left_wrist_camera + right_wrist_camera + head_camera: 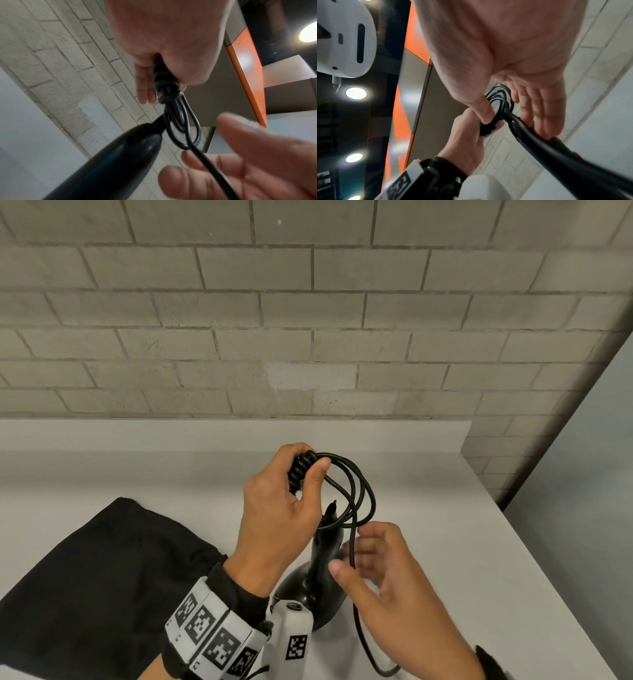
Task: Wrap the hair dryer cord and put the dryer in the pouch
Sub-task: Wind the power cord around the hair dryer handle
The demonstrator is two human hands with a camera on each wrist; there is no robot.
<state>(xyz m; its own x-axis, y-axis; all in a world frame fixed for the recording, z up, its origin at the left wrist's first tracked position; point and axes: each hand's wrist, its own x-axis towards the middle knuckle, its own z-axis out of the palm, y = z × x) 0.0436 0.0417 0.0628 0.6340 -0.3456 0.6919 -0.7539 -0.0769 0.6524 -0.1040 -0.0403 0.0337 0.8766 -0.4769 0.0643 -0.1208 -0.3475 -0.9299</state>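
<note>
A black hair dryer (320,570) stands on the white table (462,542), handle pointing up. My left hand (301,474) is raised above it and grips several bunched turns of the black cord (363,494), whose loops hang to the right. The left wrist view shows that bundle (165,83) in the fist, above the dryer handle (120,155). My right hand (366,559) is beside the handle with relaxed, spread fingers; the loose cord runs down between thumb and fingers without being gripped. In the right wrist view its straight fingers (539,108) lie along the dryer handle (556,152). A black pouch (85,577) lies flat at the left.
A grey brick wall (308,320) rises behind the table. The table's right edge runs diagonally at the right, with floor beyond. The cord's free tail (380,669) curls on the table near the front.
</note>
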